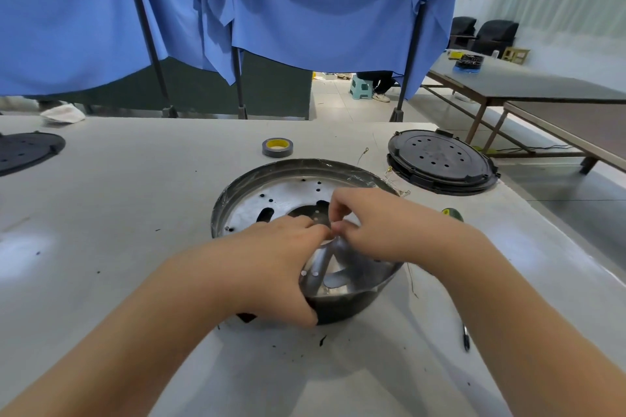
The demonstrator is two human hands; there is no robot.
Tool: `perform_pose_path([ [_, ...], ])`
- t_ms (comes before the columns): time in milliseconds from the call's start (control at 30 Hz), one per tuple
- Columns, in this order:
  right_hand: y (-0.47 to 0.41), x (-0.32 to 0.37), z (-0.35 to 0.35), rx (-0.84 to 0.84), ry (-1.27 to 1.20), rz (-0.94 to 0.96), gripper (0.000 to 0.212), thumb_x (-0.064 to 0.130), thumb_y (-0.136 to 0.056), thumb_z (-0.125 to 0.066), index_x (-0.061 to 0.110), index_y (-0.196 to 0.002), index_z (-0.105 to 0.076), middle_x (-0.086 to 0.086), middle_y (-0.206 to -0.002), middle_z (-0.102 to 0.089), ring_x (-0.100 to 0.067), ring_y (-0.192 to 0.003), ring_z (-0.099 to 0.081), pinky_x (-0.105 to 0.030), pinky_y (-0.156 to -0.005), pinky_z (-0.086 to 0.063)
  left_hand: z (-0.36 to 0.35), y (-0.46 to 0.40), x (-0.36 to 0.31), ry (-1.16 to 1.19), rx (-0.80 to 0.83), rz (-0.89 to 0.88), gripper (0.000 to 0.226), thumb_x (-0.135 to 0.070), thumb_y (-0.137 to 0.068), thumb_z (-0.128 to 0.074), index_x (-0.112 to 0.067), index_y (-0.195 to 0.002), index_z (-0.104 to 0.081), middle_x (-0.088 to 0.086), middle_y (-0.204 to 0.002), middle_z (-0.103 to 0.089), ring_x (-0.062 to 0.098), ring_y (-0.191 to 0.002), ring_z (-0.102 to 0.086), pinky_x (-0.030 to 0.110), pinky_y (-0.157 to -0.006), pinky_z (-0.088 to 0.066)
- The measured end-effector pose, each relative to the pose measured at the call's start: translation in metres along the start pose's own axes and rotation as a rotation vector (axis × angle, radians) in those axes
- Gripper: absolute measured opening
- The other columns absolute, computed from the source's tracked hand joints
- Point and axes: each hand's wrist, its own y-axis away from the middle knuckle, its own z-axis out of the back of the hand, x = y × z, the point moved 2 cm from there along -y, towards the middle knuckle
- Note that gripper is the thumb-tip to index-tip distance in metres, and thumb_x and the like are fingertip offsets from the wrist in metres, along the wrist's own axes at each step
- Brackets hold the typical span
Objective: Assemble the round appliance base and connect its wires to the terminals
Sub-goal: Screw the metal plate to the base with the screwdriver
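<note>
At the far left edge of the white counter [118, 213] lies a black perforated disc [27, 150], only partly in view. Toward the middle of the far edge sits a roll of grey tape [277, 147] with a yellow core.

The round appliance base [271, 186] stands at the centre of the counter, close to the near edge, open side up: a dark rim around a silvery metal plate pierced with holes and slots. The left hand [281, 260] reaches in over the near-left rim, thumb lying down the outer wall, fingers curled toward the middle of the plate. The right hand [372, 223] comes in over the right rim, its fingers bent and meeting the left fingertips. Both grips are closed together on something small at that meeting point; what it is cannot be told.

Thin wires [394, 179] with ring ends lie just beside the base's far-right rim. Beyond them, near the right edge, rests a black vented cover [440, 160]. A dark pen-like tool [466, 337] lies toward the near right.
</note>
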Motion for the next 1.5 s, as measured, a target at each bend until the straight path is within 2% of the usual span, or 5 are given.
perform_pose_path([
  [367,0.005,-0.001,0.016,-0.115,-0.098,0.043,0.005,0.024,-0.096,-0.053,0.029,-0.095,-0.056,0.011,-0.096,-0.06,-0.01,-0.095,-0.058,-0.033,-0.088,-0.051,0.002,-0.002,0.005,0.086,0.053,0.031,0.074,-0.041,-0.067,-0.072,-0.035,-0.133,-0.04,-0.011,-0.113,-0.053,0.011,-0.105,-0.052,0.033,-0.087,-0.052],
  [667,0.034,0.012,0.062,-0.496,-0.398,0.314,0.01,0.011,-0.089,-0.065,0.021,-0.09,-0.066,0.01,-0.085,-0.069,-0.003,-0.085,-0.066,-0.017,-0.084,-0.053,0.022,0.005,0.023,0.399,0.086,0.05,0.07,-0.047,-0.061,-0.073,-0.07,-0.116,-0.036,-0.04,-0.11,-0.046,-0.012,-0.102,-0.052,0.009,-0.077,-0.044],
  [933,0.053,0.029,0.074,-0.705,-0.629,0.481,0.013,0.006,-0.082,-0.074,0.018,-0.085,-0.071,0.006,-0.083,-0.073,-0.009,-0.077,-0.071,-0.016,-0.075,-0.054,0.044,0.012,0.027,0.742,-0.019,0.012,0.058,-0.034,-0.061,-0.079,-0.056,-0.111,-0.058,-0.018,-0.112,-0.068,0.009,-0.103,-0.067,0.034,-0.09,-0.054],
  [1200,0.055,0.032,0.074,-0.818,-0.65,0.478,0.015,0.006,-0.081,-0.074,0.019,-0.087,-0.072,0.009,-0.082,-0.074,-0.009,-0.077,-0.07,-0.015,-0.075,-0.053,0.056,0.018,0.019,1.231,-0.247,0.08,0.018,-0.027,-0.065,-0.071,-0.031,-0.083,-0.075,-0.002,-0.07,-0.073,0.012,-0.057,-0.07,0.016,-0.041,-0.048],
  [1500,0.045,0.03,0.063,-0.782,-0.568,0.435,0.02,0.005,-0.083,-0.072,0.024,-0.089,-0.074,0.013,-0.083,-0.073,-0.005,-0.079,-0.07,-0.011,-0.076,-0.051,0.053,0.014,0.03,1.678,-0.281,0.183,0.065,-0.033,-0.055,-0.078,-0.002,-0.112,-0.069,0.021,-0.12,-0.066,0.037,-0.112,-0.063,0.045,-0.088,-0.056],
])
